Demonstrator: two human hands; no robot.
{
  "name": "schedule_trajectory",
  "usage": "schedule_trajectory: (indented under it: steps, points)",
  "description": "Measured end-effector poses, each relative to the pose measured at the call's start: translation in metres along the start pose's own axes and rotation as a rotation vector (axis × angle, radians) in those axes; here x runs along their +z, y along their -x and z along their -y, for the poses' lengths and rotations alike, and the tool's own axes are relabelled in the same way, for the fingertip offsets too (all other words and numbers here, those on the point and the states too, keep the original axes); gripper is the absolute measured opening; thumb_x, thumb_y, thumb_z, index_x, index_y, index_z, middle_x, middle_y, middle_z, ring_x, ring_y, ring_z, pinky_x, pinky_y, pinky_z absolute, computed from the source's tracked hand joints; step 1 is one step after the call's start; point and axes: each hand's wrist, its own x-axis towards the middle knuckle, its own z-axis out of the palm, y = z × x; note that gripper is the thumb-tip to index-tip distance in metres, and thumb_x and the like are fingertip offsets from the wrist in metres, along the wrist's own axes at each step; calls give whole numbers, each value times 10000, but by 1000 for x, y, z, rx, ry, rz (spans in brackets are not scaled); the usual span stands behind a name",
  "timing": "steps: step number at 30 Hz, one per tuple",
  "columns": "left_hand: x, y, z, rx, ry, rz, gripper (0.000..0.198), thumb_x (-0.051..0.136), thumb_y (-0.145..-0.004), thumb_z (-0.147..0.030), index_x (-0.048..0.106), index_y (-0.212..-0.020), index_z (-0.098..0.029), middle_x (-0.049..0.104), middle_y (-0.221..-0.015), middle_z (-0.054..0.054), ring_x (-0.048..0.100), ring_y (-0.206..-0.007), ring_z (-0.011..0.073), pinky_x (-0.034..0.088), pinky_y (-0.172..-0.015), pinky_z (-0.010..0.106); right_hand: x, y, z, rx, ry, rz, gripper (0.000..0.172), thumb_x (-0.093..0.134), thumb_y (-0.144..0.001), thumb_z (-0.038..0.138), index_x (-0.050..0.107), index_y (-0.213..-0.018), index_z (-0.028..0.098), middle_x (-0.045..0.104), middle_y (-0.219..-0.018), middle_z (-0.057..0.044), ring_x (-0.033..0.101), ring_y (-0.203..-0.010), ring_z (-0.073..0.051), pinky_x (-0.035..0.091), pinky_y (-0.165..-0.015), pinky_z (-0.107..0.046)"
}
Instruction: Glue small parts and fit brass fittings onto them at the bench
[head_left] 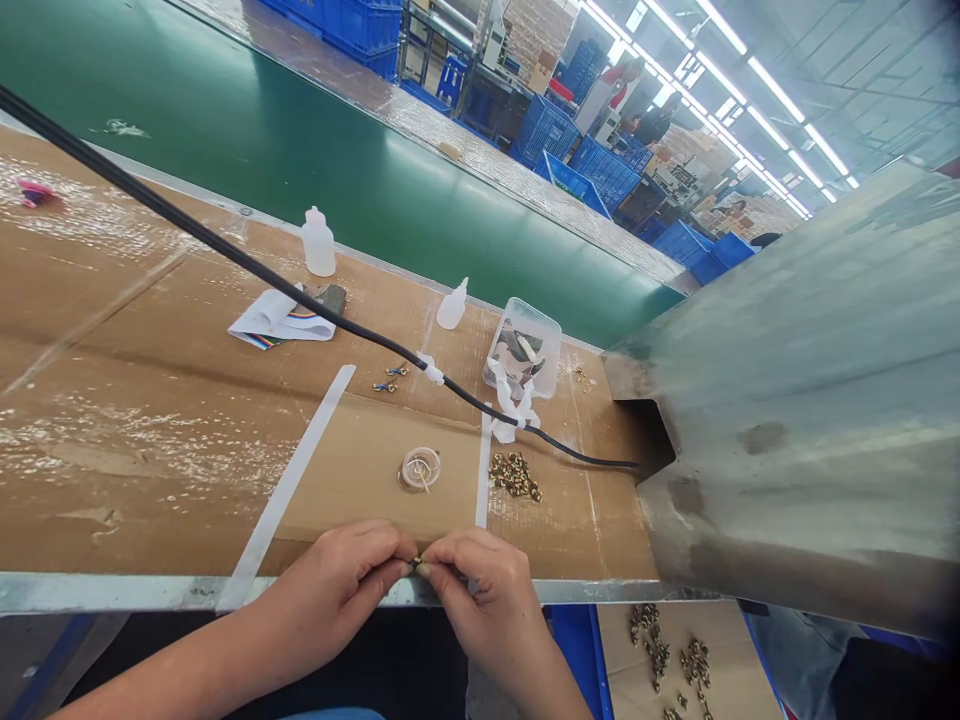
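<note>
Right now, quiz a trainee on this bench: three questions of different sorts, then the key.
1. True or false: the left hand and the right hand pinch one small part between their fingertips at the near edge of the table.
2. How many white bottles stand on the table?
3. The pile of brass parts lies: A, under the left hand; B, on the cardboard, right of the round clear dish; C, between the bottles.
Key: 1 true; 2 two; 3 B.
</note>
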Motion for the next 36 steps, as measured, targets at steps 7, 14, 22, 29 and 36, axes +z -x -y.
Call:
schedule_trajectory:
  steps: [7, 14, 22, 29, 36]
  points:
    - [1, 2, 0, 4, 8, -14, 240, 396, -935, -171, 621, -858, -205, 662, -772, -3, 627, -724, 148, 463, -665, 230, 0, 0, 0, -1, -1, -3, 154, 628, -851, 73, 710, -808, 197, 700, -770, -5, 633, -728, -121, 444, -677, -180]
    - [0, 0, -1, -2, 2, 2, 250, 389, -938, -187, 625, -857, -197, 664, -772, 0, 629, -718, 149, 467, -663, 234, 0, 1, 0, 11, -4, -1, 148, 624, -860, 81, 706, -813, 196, 700, -778, -2, 630, -735, -115, 437, -688, -172]
    - [-1, 1, -2, -2, 0, -12, 245, 400, -935, -186, 630, -855, -209, 668, -770, -10, 634, -724, 146, 471, -669, 228, 1, 2, -2, 1, -11, -17, 146, 626, -859, 87, 705, -814, 202, 699, -779, 6, 628, -737, -110, 437, -691, -166]
    - [0, -1, -2, 9, 24, -43, 225, 435, -920, -177, 645, -848, -212, 676, -754, -22, 639, -705, 132, 475, -655, 205, 1, 6, -3, -25, 28, -40, 128, 613, -879, 111, 689, -843, 207, 699, -797, 6, 633, -748, -116, 444, -690, -182]
    - [-4, 0, -4, 23, 164, -128, 173, 536, -892, -191, 699, -865, -244, 730, -775, -45, 683, -725, 119, 504, -673, 173, 7, 12, -2, -151, 32, -155, 113, 592, -915, 136, 674, -930, 212, 697, -855, -13, 648, -782, -118, 490, -708, -187]
